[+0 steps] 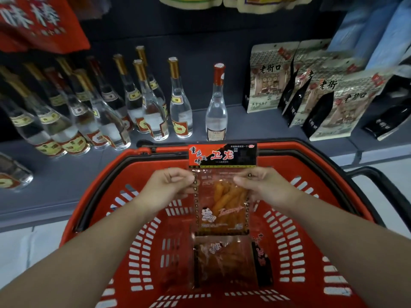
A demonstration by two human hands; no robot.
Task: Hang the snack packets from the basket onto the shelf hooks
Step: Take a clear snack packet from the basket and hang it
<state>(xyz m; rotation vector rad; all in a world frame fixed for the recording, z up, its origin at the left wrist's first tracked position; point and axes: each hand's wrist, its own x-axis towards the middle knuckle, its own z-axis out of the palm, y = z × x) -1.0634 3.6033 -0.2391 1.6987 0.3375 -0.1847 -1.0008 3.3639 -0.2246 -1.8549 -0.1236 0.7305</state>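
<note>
Both hands hold one snack packet (222,192) upright above the red basket (289,230). The packet is clear with orange strips inside and a red-and-black header at the top. My left hand (171,185) pinches its left edge. On the right edge sits my right hand (264,185), thumb on the front. A second packet (231,261) of the same kind lies flat on the basket floor, below the held one. No hooks show clearly; hanging packets (191,1) peek in at the top edge.
A grey shelf (55,181) beyond the basket carries several clear liquor bottles (180,101) on the left and upright seed bags (269,78) on the right. A red bag (37,23) hangs at top left. The basket's black handle (378,187) sticks out at right.
</note>
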